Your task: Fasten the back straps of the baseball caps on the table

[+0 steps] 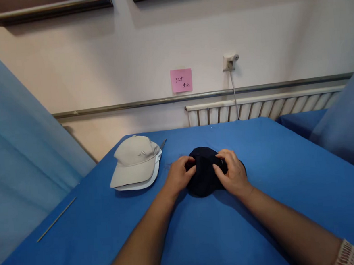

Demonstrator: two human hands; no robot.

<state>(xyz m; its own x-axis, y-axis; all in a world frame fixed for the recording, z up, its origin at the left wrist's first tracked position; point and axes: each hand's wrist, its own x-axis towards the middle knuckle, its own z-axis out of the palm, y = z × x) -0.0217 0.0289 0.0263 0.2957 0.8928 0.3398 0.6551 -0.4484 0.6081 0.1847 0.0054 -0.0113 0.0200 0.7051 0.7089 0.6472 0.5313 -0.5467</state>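
A dark, nearly black cap (204,175) lies on the blue-covered table between my two hands. My left hand (180,173) grips its left side, thumb and fingers closed on the fabric. On the other side my right hand (232,173) pinches the cap with thumb and fingertips, and part of the cap shows behind that hand. The cap's folds are too dark to make out in detail. To the left sits a light grey baseball cap (136,155) with a small logo, resting on top of a white cap (151,180).
A thin stick (56,219) lies near the table's left edge. Blue curtains (16,131) hang at both sides. Behind the table (289,173) run a metal rail (144,103) and a white radiator (263,108). A pink note (181,80) and a socket (229,62) with a cord are on the wall.
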